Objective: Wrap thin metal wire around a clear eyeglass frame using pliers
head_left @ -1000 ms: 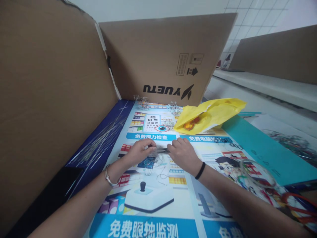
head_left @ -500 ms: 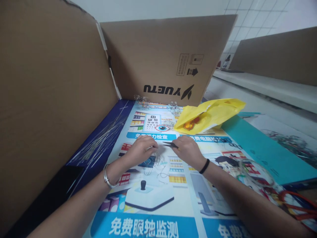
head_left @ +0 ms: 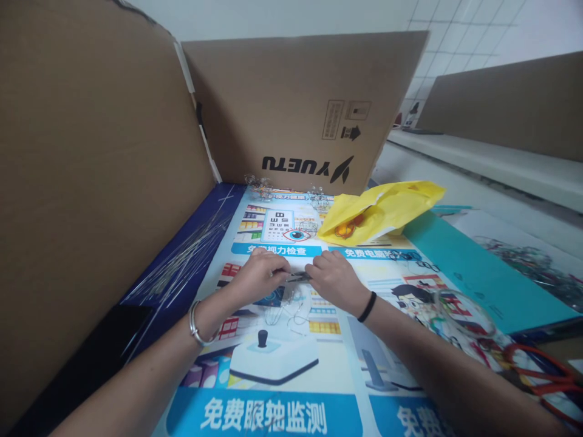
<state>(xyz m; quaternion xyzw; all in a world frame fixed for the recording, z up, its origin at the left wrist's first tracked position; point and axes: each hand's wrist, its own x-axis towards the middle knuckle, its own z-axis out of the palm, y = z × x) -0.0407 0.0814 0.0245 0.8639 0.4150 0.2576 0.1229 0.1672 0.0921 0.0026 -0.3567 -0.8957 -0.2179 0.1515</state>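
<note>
My right hand (head_left: 336, 280) is closed round a small pair of needle-nose pliers (head_left: 298, 277); their handles are hidden in the palm and the dark jaws point left. My left hand (head_left: 262, 276), with a silver bangle on its wrist, pinches a thin wire whose end is at the jaws. The two hands are a short gap apart, over the printed poster. Below them lie several loose bits of thin wire (head_left: 296, 318), hard to make out against the print.
Cardboard panels (head_left: 291, 103) stand at the left and back. A bundle of straight wires (head_left: 182, 258) lies at left. A yellow bag (head_left: 382, 212) sits behind my right hand. Red-handled scissors (head_left: 540, 370) and wire coils lie at right, beside a teal sheet (head_left: 483, 273).
The pliers' tips have moved left and down to the left fingers, and their jaws look closer together. My right hand has shifted left; my left hand has hardly moved.
</note>
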